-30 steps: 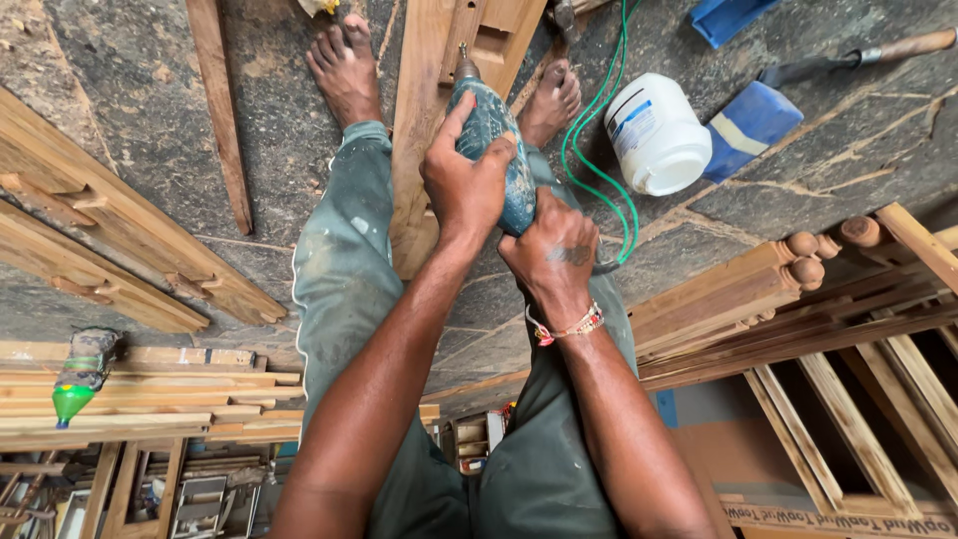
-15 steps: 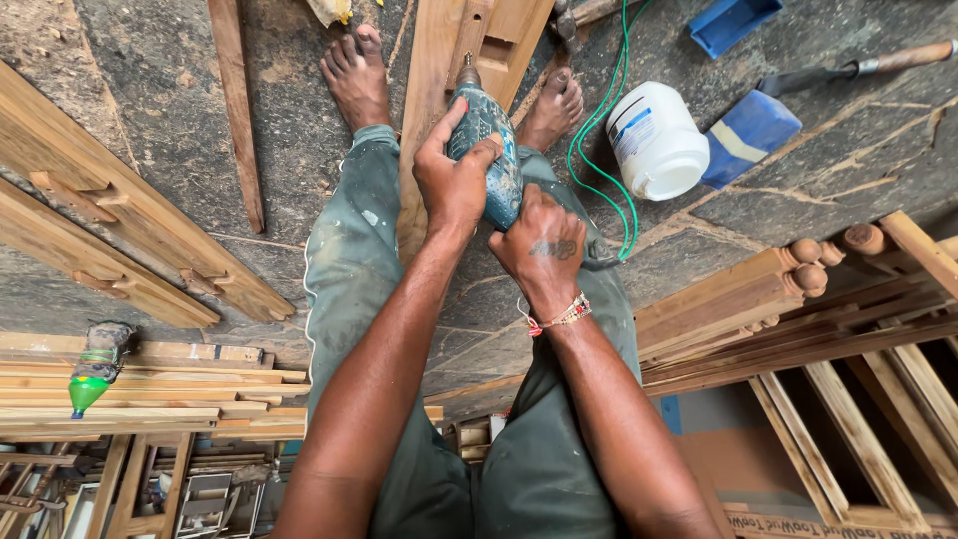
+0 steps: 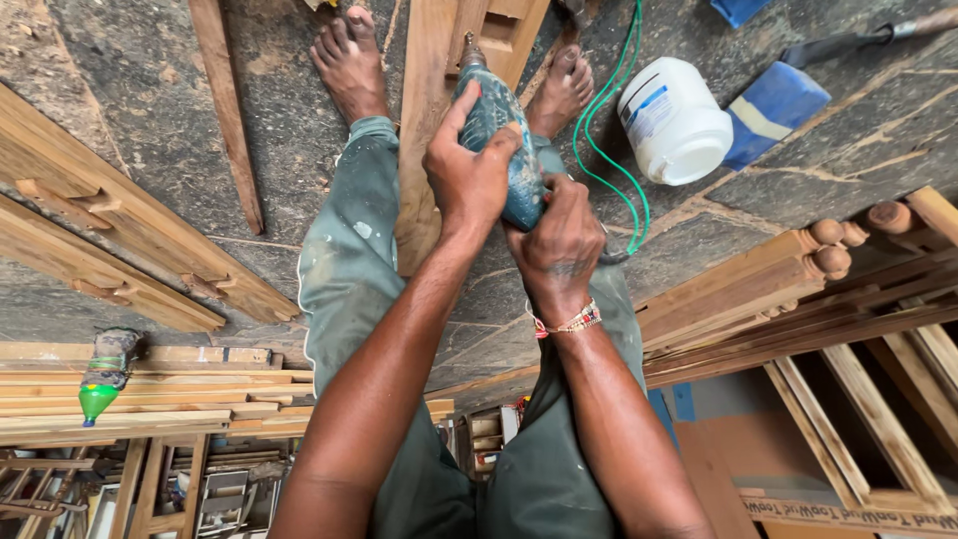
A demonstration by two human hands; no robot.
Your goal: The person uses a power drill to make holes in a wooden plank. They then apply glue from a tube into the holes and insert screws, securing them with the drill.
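1. The left hand (image 3: pixel 469 180) reaches down from the lower middle of the view, arm nearly straight, wrist slightly bent; its fingers wrap closed over the upper body of a blue-green electric drill (image 3: pixel 499 140), thumb up along the drill's left side.
2. The right hand (image 3: pixel 561 245) comes in from the lower right, forearm angled up and to the left; it is closed around the drill's lower end, knuckles facing the camera, just below and touching the left hand; a beaded bracelet (image 3: pixel 569 321) sits on that wrist.
3. The drill points away from the person, its metal nose (image 3: pixel 469 52) down against a long wooden plank (image 3: pixel 427 120) that lies on the dark stone floor (image 3: pixel 130 100) between the two bare feet; the left foot (image 3: pixel 349 65) is on the floor just left of the plank; the right foot (image 3: pixel 561 88) is at its right edge.
4. A green cord (image 3: pixel 599 150) loops from the drill's right side across the floor and up out of view.
5. A white plastic tub (image 3: pixel 674 120) lies right of the cord, with a blue packet (image 3: pixel 773 110) touching it on the far side.
6. Stacked wooden frames (image 3: pixel 110 250) lie to the left; carved wooden posts (image 3: pixel 778 269) lie to the right; a green-tipped bottle (image 3: pixel 100 374) rests on the planks at lower left.
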